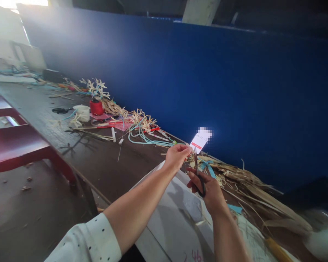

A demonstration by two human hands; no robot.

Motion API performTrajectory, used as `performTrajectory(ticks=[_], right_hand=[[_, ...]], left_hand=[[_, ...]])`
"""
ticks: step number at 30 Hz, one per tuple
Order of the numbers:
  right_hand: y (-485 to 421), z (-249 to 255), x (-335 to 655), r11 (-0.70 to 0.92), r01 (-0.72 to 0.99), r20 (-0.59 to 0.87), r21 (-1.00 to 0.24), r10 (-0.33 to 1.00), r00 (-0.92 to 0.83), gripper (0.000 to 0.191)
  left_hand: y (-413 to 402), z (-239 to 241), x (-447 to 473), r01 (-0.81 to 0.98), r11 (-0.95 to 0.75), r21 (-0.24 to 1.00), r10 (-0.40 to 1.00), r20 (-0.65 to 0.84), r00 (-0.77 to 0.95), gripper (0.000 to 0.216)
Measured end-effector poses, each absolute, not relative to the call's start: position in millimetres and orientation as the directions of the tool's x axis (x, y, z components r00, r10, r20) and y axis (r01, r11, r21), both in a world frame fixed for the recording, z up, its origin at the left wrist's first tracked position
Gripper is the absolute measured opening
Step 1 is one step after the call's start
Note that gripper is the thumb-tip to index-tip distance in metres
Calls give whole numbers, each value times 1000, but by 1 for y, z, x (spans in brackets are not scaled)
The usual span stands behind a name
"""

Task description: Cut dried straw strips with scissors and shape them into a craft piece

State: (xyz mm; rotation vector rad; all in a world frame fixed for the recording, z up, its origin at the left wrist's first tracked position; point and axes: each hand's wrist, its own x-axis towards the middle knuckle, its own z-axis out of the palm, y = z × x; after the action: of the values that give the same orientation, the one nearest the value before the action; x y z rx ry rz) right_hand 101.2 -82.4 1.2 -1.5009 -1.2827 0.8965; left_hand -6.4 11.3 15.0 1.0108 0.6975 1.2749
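**Trimming straw, with plenty of husk left**

Head view: the left hand [177, 155] pinches a thin strip [192, 149], barely visible, at the tips of the scissors [199, 176], which the right hand [209, 191] grips. Finished straw flowers [142, 120] lie farther along the table [98, 160]. The husk heap [243, 182] beside the hands suggests much is still uncut.

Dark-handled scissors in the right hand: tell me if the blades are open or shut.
Shut, as far as shows: the dark-handled scissors in the right hand show one thin line of blades, pointing up.
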Motion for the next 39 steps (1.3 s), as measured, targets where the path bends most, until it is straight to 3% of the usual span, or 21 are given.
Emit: performTrajectory(ticks=[39], right_hand=[[-85,3,102,7,326,67,-945,983,173,41]], left_hand=[[7,23,-11,-425,48,904,972,56,227,15]])
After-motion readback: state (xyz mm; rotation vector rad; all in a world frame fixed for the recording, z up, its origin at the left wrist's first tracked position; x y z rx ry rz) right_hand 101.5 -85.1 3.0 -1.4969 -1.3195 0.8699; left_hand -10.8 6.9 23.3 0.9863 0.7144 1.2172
